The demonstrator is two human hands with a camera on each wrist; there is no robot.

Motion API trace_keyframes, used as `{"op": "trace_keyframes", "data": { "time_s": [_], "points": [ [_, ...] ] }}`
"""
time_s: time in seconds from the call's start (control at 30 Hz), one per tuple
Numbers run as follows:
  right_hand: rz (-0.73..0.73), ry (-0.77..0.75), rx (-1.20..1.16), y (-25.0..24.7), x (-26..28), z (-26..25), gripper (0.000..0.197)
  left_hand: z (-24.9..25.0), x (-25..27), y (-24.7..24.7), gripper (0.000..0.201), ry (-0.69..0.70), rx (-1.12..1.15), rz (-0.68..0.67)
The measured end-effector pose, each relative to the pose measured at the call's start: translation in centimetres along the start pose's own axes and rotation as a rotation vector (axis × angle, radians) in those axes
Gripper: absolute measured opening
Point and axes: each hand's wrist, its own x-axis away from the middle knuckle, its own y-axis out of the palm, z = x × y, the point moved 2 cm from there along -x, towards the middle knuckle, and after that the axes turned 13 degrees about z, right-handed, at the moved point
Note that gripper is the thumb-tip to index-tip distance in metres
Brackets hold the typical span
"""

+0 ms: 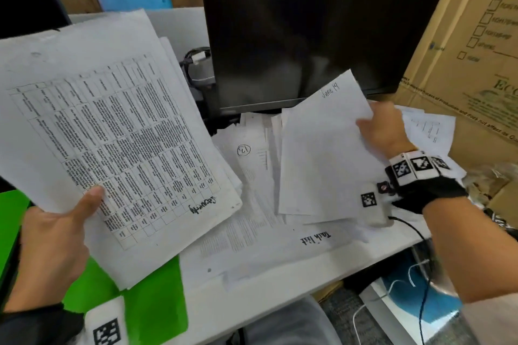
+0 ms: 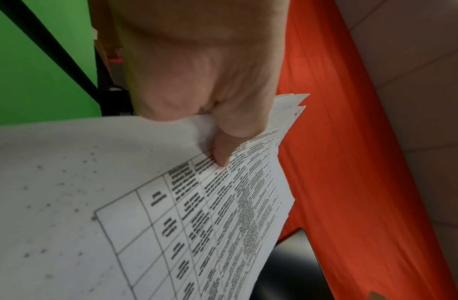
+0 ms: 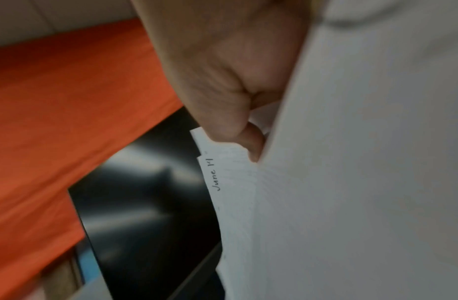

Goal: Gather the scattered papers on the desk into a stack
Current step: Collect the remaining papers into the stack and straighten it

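Note:
My left hand point(image 1: 64, 221) holds a thick stack of printed sheets point(image 1: 112, 131) up off the desk at the left, thumb on the top page, a table with "Security" handwritten on it; the left wrist view shows the stack point(image 2: 171, 213) pinched under the thumb. My right hand point(image 1: 382, 127) grips a few white sheets point(image 1: 322, 154) by their right edge, tilted up over the desk; the top one reads "June 14" point(image 3: 213, 174). More loose papers point(image 1: 252, 204) lie spread on the white desk point(image 1: 280, 283), one marked "Task list", one with a circled 13.
A dark monitor point(image 1: 302, 28) stands behind the papers. A large cardboard box point(image 1: 471, 50) leans at the right. A green folder point(image 1: 145, 302) lies under the left stack at the desk's front left. Cables point(image 1: 196, 64) sit left of the monitor.

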Motion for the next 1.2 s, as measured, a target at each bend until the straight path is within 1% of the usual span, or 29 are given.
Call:
{"op": "trace_keyframes", "data": {
  "time_s": [0.03, 0.07, 0.1, 0.17, 0.2, 0.23, 0.27, 0.3, 0.33, 0.37, 0.43, 0.53, 0.6, 0.7, 0.77, 0.8, 0.87, 0.9, 0.97, 1.03, 1.1, 1.13, 1.17, 1.2],
  "points": [
    [-0.012, 0.034, 0.013, -0.6, -0.4, -0.4, 0.014, 0.0, -0.1, -0.4, 0.087, -0.005, -0.021, 0.038],
    [-0.057, 0.086, 0.015, -0.9, -0.6, -0.7, 0.007, 0.3, 0.3, -0.5, 0.09, -0.005, -0.057, 0.074],
    [-0.118, 0.144, -0.028, -0.9, -0.6, -1.0, 0.008, 0.4, 0.6, -0.6, 0.088, 0.003, -0.075, 0.066],
    [-0.246, 0.242, -0.198, -0.4, 0.1, -1.8, 0.008, 0.7, 1.1, -0.7, 0.076, -0.004, -0.056, 0.048],
    [-0.292, 0.253, -0.211, 0.5, 0.7, -2.2, 0.02, 1.1, 1.4, -0.7, 0.062, 0.002, -0.037, 0.034],
    [-0.345, 0.253, -0.169, 1.3, 1.5, -2.7, 0.031, 1.3, 1.5, -1.0, 0.045, 0.033, 0.006, -0.002],
    [-0.391, 0.243, -0.112, 2.6, 2.6, -3.2, 0.039, 1.3, 1.8, -0.8, 0.032, 0.054, 0.006, -0.045],
    [-0.447, 0.217, -0.06, 3.9, 3.8, -3.9, 0.043, 1.4, 2.1, -0.8, 0.026, 0.061, 0.001, -0.082],
    [-0.523, 0.177, -0.039, 5.4, 5.0, -4.7, 0.045, 0.9, 1.6, -1.2, 0.023, 0.05, -0.021, -0.071],
    [-0.6, 0.141, -0.038, 6.9, 6.4, -5.4, 0.043, 0.7, 1.6, -1.3, 0.025, 0.027, -0.031, -0.08],
    [-0.666, 0.088, 0.022, 9.6, 8.9, -6.9, 0.04, 0.0, 1.2, -1.6, 0.035, -0.014, -0.056, -0.111],
    [-0.62, 0.023, 0.195, 12.2, 10.8, -8.9, 0.038, -0.5, 1.3, -2.0, 0.03, -0.044, -0.095, -0.134],
    [-0.654, -0.012, 0.236, 13.0, 11.3, -9.6, 0.037, -0.9, 1.4, -2.3, 0.028, -0.083, -0.086, -0.106],
    [-0.688, -0.027, 0.25, 13.4, 11.5, -9.5, 0.02, -1.2, 1.4, -2.6, 0.029, -0.112, -0.07, -0.098],
    [-0.683, -0.026, 0.226, 13.0, 11.4, -9.3, 0.024, -1.2, 1.6, -2.7, 0.022, -0.127, -0.05, -0.088],
    [-0.685, -0.03, 0.203, 12.6, 11.1, -9.4, 0.029, -1.1, 1.7, -2.8, 0.018, -0.136, -0.033, -0.082],
    [-0.686, -0.022, 0.125, 11.5, 9.9, -9.5, 0.043, -0.7, 2.0, -2.7, 0.023, -0.16, -0.008, -0.088],
    [-0.667, -0.022, 0.067, 10.2, 9.1, -9.9, 0.043, -0.6, 2.0, -2.8, 0.025, -0.167, 0.001, -0.091],
    [-0.577, -0.078, -0.032, 6.8, 7.3, -11.1, 0.031, -0.3, 1.9, -3.0, 0.029, -0.184, 0.004, -0.085],
    [-0.446, -0.23, -0.055, 2.3, 5.8, -13.2, 0.025, -0.4, 1.9, -2.9, 0.029, -0.208, 0.005, -0.078],
    [-0.362, -0.353, -0.129, -1.5, 4.8, -15.3, 0.028, -0.1, 2.2, -2.3, 0.024, -0.207, -0.009, -0.08],
    [-0.34, -0.393, -0.203, -3.1, 4.6, -16.3, 0.03, 0.1, 2.4, -2.0, 0.019, -0.201, -0.021, -0.082],
    [-0.35, -0.426, -0.299, -4.5, 4.6, -17.2, 0.028, 0.2, 2.5, -1.6, 0.017, -0.195, -0.027, -0.089],
    [-0.403, -0.434, -0.407, -5.6, 4.7, -18.1, 0.021, 0.3, 2.6, -1.3, 0.017, -0.192, -0.024, -0.099]
  ]
}}
